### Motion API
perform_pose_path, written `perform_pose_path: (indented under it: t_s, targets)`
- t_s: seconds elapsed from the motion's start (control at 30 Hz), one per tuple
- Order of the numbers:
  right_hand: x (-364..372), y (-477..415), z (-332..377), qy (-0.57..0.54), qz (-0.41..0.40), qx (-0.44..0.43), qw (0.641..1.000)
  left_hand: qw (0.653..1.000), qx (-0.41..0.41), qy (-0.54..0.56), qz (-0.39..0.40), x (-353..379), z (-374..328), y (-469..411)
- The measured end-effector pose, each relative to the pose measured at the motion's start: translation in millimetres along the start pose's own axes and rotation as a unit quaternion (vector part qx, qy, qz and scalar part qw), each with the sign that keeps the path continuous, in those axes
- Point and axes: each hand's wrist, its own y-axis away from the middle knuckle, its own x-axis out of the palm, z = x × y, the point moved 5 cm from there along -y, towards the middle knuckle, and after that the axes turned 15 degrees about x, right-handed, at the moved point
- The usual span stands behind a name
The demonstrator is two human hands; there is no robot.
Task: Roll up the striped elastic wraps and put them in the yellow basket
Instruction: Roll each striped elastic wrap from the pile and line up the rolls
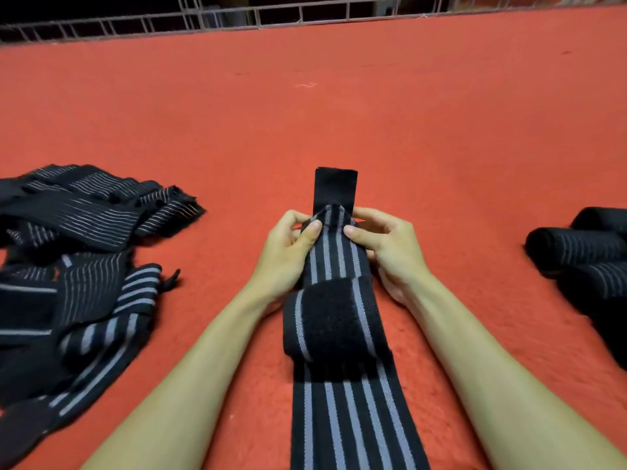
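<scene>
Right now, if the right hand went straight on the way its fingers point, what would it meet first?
The striped wrap: the right hand points inward to the left and its fingers pinch the wrap's raised fold. Just beyond it is the left hand, probably next, though depth is unclear.

Pile (78, 266) at 9: cut by L edge, blurry. Rolls (576, 252) at 3: cut by R edge, dim. Wrap (346, 418) at 6: runs off btm edge.
</scene>
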Motion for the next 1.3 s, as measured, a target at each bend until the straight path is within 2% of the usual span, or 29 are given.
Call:
perform_pose_path:
  t_s: [0.2, 0.33, 0.47, 0.6, 0.73, 0.87, 0.97, 1.1, 1.3]
  targets:
    - [-0.6, 0.9, 2.1, -0.038, -0.010, -0.008, 0.999, 0.992, -0.022, 0.122, -0.010, 1.1, -5.6, 1.9]
    - [1.1, 5.4, 5.8, 0.021, -0.042, -0.079, 0.996, 0.978, -0.067, 0.196, -0.012, 2.1, -0.1, 2.9]
    - [8.7, 10.2, 6.4, 0.072, -0.016, -0.113, 0.991, 0.961, -0.104, 0.254, 0.024, 2.0, 2.8, 1.7]
    - [9.4, 13.0, 9.7, 0.088, -0.024, -0.124, 0.988, 0.977, -0.100, 0.188, 0.010, -1.9, 4.9, 2.4]
    - [8.6, 10.3, 7.6, 0.058, 0.005, -0.108, 0.992, 0.987, -0.085, 0.134, -0.018, -4.9, 6.4, 3.5]
    - [7.4, 9.7, 8.8, 0.026, 0.038, -0.087, 0.995, 0.994, -0.033, 0.101, -0.014, -7.2, 6.5, 1.7]
    - [8.6, 9.3, 7.1, 0.043, 0.022, -0.049, 0.998, 0.997, 0.018, 0.068, -0.030, -12.8, 2.3, 0.4]
    - [11.3, 14.8, 10.6, 0.099, 0.010, -0.030, 0.995, 0.991, 0.015, 0.105, -0.079, -22.2, 1.4, 0.7]
    - [11.8, 17.6, 11.9, 0.088, 0.012, -0.028, 0.996, 0.987, -0.034, 0.137, -0.075, -15.1, 2.1, 3.2]
